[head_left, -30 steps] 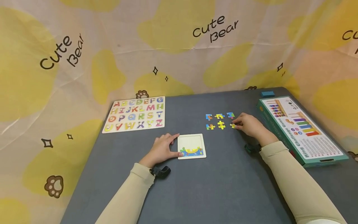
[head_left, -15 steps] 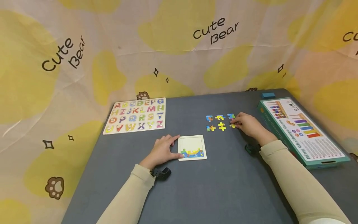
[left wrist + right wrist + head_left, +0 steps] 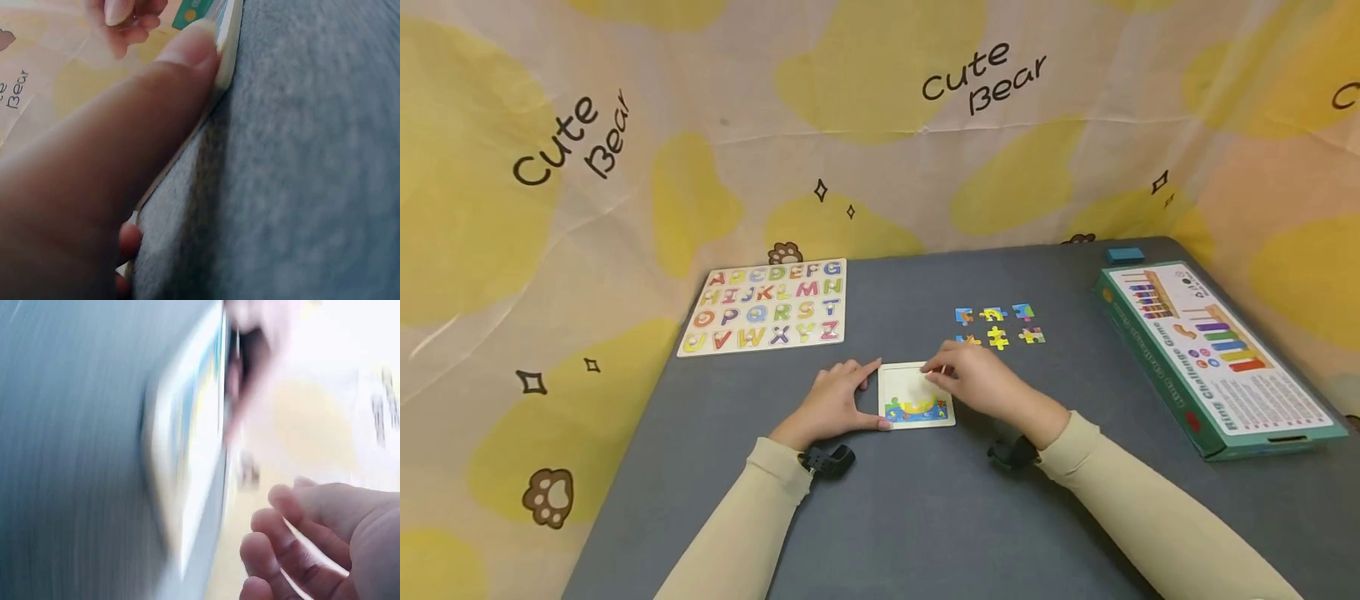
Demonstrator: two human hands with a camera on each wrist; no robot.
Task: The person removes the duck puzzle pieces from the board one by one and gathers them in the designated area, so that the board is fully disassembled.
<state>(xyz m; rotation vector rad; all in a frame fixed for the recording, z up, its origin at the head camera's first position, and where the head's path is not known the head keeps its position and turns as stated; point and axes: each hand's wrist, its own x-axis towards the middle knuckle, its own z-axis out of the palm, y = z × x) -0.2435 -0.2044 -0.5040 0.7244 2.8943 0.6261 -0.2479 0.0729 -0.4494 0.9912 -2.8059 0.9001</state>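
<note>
A small pale jigsaw tray (image 3: 916,382) lies on the dark table, with blue, green and yellow pieces filling its bottom row. My left hand (image 3: 829,407) rests at its left side, the straight index finger at the upper corner and the thumb at the lower one. In the left wrist view that thumb (image 3: 181,56) lies along the tray's edge. Over the tray's right side hovers my right hand (image 3: 981,379); its fingers (image 3: 259,550) are loosely curled and nothing shows between them. Several loose jigsaw pieces (image 3: 997,337) lie in two rows behind it, one partly hidden by the hand.
An alphabet board (image 3: 763,307) lies at the back left. A green-edged game box (image 3: 1221,350) lies along the right side, with a small blue block (image 3: 1124,255) behind it. A printed cloth (image 3: 880,125) hangs behind the table.
My right hand has left the lower right loose piece and moved left and nearer, over the tray. That piece now shows fully on the table. The left hand has stayed at the tray.
</note>
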